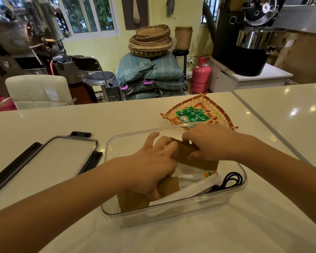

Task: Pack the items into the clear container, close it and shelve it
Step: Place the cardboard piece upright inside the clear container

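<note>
A clear rectangular container (115,145) stands open on the white counter in front of me. Inside it lie brown paper sleeves (133,201), white wrapped packets (193,187) and a black coiled cord (232,179) at the right end. My left hand (150,168) reaches into the container and presses on the brown pieces. My right hand (208,141) pinches a brown cardboard piece (185,152) over the container's far side. The container's lid (62,157), clear with black clips, lies flat to the left. A woven bamboo tray (217,110) with several green wrapped candies (192,114) sits behind the container.
A seam divides this counter from a second white counter (290,110) at the right. Beyond the far edge stand a white chair (36,90), a stool (98,77), stacked sacks (150,75) with baskets on top, and a pink gas cylinder (201,73).
</note>
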